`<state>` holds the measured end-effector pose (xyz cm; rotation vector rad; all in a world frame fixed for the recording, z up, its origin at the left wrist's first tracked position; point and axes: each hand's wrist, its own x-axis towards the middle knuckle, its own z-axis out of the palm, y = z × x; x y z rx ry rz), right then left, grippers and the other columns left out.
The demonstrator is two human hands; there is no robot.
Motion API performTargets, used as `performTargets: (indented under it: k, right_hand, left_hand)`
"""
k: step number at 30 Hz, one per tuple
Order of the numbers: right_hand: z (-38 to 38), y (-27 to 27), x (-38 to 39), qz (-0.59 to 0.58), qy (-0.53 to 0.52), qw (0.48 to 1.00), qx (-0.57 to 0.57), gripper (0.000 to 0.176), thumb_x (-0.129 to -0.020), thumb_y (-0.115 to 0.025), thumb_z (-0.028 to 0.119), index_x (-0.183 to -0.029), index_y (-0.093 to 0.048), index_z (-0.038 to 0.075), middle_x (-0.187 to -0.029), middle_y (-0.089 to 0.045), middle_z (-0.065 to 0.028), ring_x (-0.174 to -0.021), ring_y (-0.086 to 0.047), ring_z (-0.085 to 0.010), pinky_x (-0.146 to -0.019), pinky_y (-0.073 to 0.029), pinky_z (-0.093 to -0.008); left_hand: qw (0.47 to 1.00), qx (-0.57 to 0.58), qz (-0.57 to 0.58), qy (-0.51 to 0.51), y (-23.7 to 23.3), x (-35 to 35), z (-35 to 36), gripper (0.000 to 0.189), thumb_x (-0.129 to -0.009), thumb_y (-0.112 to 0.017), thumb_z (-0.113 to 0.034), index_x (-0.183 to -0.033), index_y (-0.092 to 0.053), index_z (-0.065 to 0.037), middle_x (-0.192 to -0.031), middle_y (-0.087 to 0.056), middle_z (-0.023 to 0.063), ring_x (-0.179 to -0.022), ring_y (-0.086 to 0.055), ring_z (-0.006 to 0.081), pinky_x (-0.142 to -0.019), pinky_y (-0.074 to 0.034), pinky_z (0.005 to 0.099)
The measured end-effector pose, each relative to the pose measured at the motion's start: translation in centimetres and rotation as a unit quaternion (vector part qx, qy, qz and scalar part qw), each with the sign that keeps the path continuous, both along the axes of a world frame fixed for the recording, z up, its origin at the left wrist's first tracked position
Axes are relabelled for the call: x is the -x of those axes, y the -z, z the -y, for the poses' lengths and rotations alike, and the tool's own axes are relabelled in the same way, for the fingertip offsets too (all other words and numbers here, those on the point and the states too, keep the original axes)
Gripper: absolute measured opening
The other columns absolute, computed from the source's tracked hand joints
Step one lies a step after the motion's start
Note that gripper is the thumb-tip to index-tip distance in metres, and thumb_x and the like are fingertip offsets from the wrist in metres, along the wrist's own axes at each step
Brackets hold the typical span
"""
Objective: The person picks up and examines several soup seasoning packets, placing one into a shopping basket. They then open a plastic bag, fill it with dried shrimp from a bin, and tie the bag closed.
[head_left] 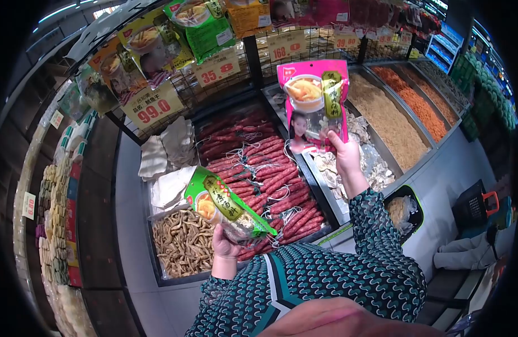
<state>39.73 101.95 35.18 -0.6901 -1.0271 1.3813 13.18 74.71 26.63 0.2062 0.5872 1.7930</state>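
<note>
My left hand (226,245) is closed on the lower end of a green food packet (224,205), which has a soup picture and a dark label and lies tilted over the bins. Higher up and to the right, my right hand (343,150) grips the lower right edge of a pink food packet (313,101), held nearly upright with its front toward me. Beneath the packets are rows of red sausages (270,168) tied with white string. Brown dried pieces (180,241) fill a bin by my left hand.
More packets (200,25) hang from a wire rack (242,67) with price cards. Bins of tan flakes (382,115) and orange dried goods (410,101) stand at right. A black basket (419,216) holding a plastic bag is by my right arm. Packed shelves (56,224) line the left.
</note>
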Motion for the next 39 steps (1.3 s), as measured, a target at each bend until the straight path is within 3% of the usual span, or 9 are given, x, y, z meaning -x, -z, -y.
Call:
performTargets:
  k: [5, 9, 17, 19, 26, 32, 35, 38, 39]
  right_hand:
    - [-6.5, -0.8, -0.3, -0.022, 0.003, 1.000, -0.003, 0.031, -0.085, -0.067, 0.024, -0.105, -0.060, 0.003, -0.093, -0.066, -0.0060, -0.080, -0.063, -0.0147, -0.071, -0.050, -0.0272]
    - [-7.9, -2.6, 0.4, -0.047, -0.020, 0.999, 0.007, 0.031, -0.087, -0.064, 0.028, -0.105, -0.060, 0.003, -0.094, -0.065, -0.0050, -0.081, -0.063, -0.0137, -0.073, -0.050, -0.0270]
    - [-10.1, -4.2, -1.0, -0.013, -0.021, 1.000, -0.010, 0.028, -0.091, -0.058, 0.033, -0.101, -0.061, 0.007, -0.089, -0.065, -0.0018, -0.074, -0.062, -0.0100, -0.063, -0.051, -0.0252]
    - [-10.8, -5.3, -1.3, -0.018, 0.016, 1.000, -0.017, 0.027, -0.090, -0.059, 0.033, -0.100, -0.061, 0.009, -0.088, -0.065, -0.0007, -0.073, -0.062, -0.0092, -0.060, -0.051, -0.0240]
    - [-15.2, -4.9, -5.0, -0.008, 0.079, 0.997, -0.017, 0.023, -0.089, -0.062, 0.032, -0.092, -0.063, 0.010, -0.074, -0.062, 0.0044, -0.051, -0.050, -0.0030, -0.044, -0.037, -0.0177]
    - [-15.2, -1.9, -3.8, 0.049, 0.038, 0.997, 0.048, 0.023, -0.089, -0.061, 0.033, -0.091, -0.061, 0.010, -0.073, -0.060, 0.0047, -0.056, -0.050, -0.0044, -0.047, -0.038, -0.0202]
    - [-15.3, -1.8, -1.5, -0.004, -0.028, 0.999, 0.022, 0.025, -0.090, -0.060, 0.033, -0.098, -0.061, 0.010, -0.083, -0.064, 0.0023, -0.066, -0.056, -0.0065, -0.057, -0.042, -0.0216]
    - [-16.8, -3.1, -0.2, -0.039, -0.051, 0.998, 0.008, 0.023, -0.090, -0.060, 0.033, -0.097, -0.062, 0.011, -0.076, -0.062, 0.0040, -0.058, -0.052, -0.0048, -0.049, -0.037, -0.0204]
    - [-17.6, -4.4, 0.2, -0.047, -0.085, 0.995, -0.022, 0.026, -0.091, -0.058, 0.033, -0.103, -0.060, 0.010, -0.088, -0.065, 0.0017, -0.072, -0.058, -0.0070, -0.060, -0.044, -0.0222]
  left_hand:
    - [0.992, 0.030, -0.033, -0.114, -0.7, -0.9, 3.2, 0.058, -0.086, -0.054, -0.047, -0.128, -0.048, -0.008, -0.123, -0.056, 0.0086, -0.111, -0.054, 0.0278, -0.096, -0.042, 0.0479]
    - [0.984, 0.043, -0.025, -0.169, -0.2, -0.1, 5.8, 0.068, -0.084, -0.055, -0.050, -0.137, -0.037, -0.012, -0.131, -0.048, 0.0080, -0.117, -0.049, 0.0292, -0.098, -0.039, 0.0513]
    - [0.989, -0.047, -0.062, -0.128, -2.6, 2.6, 5.1, 0.064, -0.086, -0.055, -0.048, -0.136, -0.039, -0.012, -0.130, -0.050, 0.0079, -0.116, -0.049, 0.0290, -0.097, -0.040, 0.0510]
    - [0.984, -0.022, -0.039, -0.174, -0.8, 3.7, 4.7, 0.063, -0.086, -0.055, -0.047, -0.135, -0.040, -0.011, -0.130, -0.050, 0.0079, -0.116, -0.050, 0.0281, -0.097, -0.040, 0.0499]
    - [0.987, -0.005, -0.043, -0.153, -0.5, 3.4, 4.0, 0.061, -0.086, -0.055, -0.045, -0.134, -0.041, -0.011, -0.127, -0.053, 0.0081, -0.114, -0.052, 0.0269, -0.097, -0.041, 0.0479]
    - [0.990, -0.024, -0.022, -0.137, -0.7, 3.8, 4.5, 0.063, -0.087, -0.053, -0.047, -0.137, -0.038, -0.011, -0.133, -0.048, 0.0078, -0.118, -0.048, 0.0290, -0.099, -0.039, 0.0502]
    - [0.989, -0.010, -0.034, -0.145, -0.3, 4.6, 4.5, 0.063, -0.087, -0.053, -0.047, -0.137, -0.038, -0.011, -0.132, -0.049, 0.0080, -0.118, -0.048, 0.0286, -0.099, -0.039, 0.0498]
    - [0.985, 0.002, -0.036, -0.167, -0.1, 4.8, 4.5, 0.062, -0.087, -0.053, -0.046, -0.136, -0.039, -0.011, -0.130, -0.050, 0.0082, -0.117, -0.049, 0.0279, -0.098, -0.041, 0.0493]
    - [0.984, 0.003, -0.050, -0.169, -0.6, 4.6, 4.4, 0.061, -0.087, -0.053, -0.045, -0.135, -0.040, -0.011, -0.129, -0.051, 0.0083, -0.116, -0.050, 0.0276, -0.097, -0.041, 0.0491]
